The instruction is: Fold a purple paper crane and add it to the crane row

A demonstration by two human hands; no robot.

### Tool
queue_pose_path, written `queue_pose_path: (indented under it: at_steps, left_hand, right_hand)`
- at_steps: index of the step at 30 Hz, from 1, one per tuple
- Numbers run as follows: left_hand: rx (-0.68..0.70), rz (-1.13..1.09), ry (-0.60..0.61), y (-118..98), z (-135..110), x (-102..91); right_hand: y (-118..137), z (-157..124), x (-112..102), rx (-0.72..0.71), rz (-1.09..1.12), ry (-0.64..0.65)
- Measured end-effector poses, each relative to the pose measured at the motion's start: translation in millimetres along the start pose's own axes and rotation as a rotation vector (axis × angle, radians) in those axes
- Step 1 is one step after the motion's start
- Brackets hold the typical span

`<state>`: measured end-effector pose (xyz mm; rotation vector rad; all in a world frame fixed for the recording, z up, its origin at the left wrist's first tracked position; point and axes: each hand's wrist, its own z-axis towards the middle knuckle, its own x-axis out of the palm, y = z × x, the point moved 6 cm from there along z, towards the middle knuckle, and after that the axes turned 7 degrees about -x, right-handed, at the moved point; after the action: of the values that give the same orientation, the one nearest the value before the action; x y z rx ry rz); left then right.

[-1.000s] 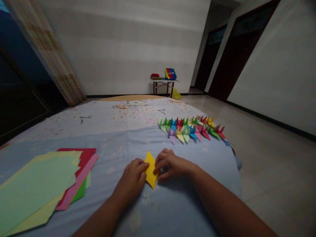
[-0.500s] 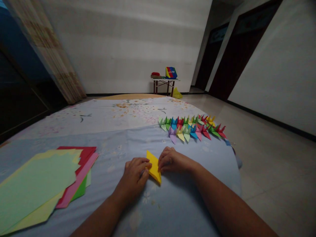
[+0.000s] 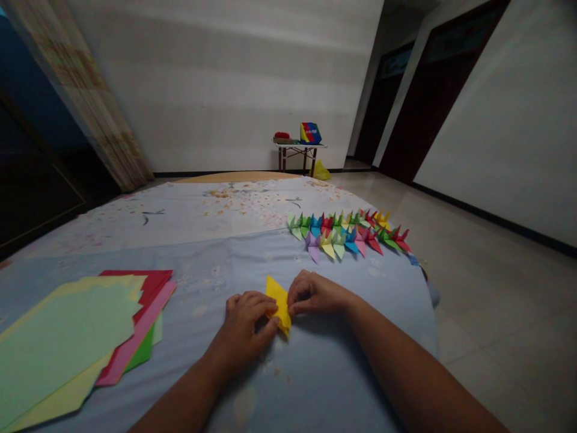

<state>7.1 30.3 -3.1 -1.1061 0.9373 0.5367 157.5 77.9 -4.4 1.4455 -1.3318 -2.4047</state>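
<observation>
A folded piece of yellow origami paper [image 3: 279,302] lies on the pale blue bedsheet [image 3: 360,300], pinched between both hands. My left hand [image 3: 241,331] grips its lower left side, with the fingers curled over the edge. My right hand [image 3: 313,293] holds its upper right side between fingertips and thumb. A long row of colourful paper cranes [image 3: 347,236] stands beyond my hands. To the left lies a loose stack of coloured origami sheets [image 3: 67,334], green on top, with red and pink beneath.
Tiled floor [image 3: 487,288] lies beyond the right edge of the bedding. A small folding table [image 3: 295,146] stands against the far wall with a rainbow-striped box [image 3: 311,133] on it. A yellow plastic bag [image 3: 321,171] sits beneath it. A curtain [image 3: 85,96] hangs at the left.
My hands have closed in on the yellow paper, and the fingers of both now pinch it. The paper looks narrower and more tightly folded, and the view has shifted slightly.
</observation>
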Motion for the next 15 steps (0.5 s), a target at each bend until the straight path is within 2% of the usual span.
queue_pose_path:
  at_steps: [4,10,15]
  left_hand:
    - [0.001,-0.004,-0.016,0.1,-0.2,-0.4]
    - [-0.059,-0.013,-0.023,0.8,1.4,-1.2]
    - [-0.165,-0.079,-0.061,6.3,4.4,-3.5]
  right_hand:
    - [6.2,2.1,0.4,-0.062,0.103,0.037]
    - [-4.8,4.1,0.1,0.118,0.142,-0.154]
    - [-5.9,9.8,4.2,0.144,0.051,-0.262]
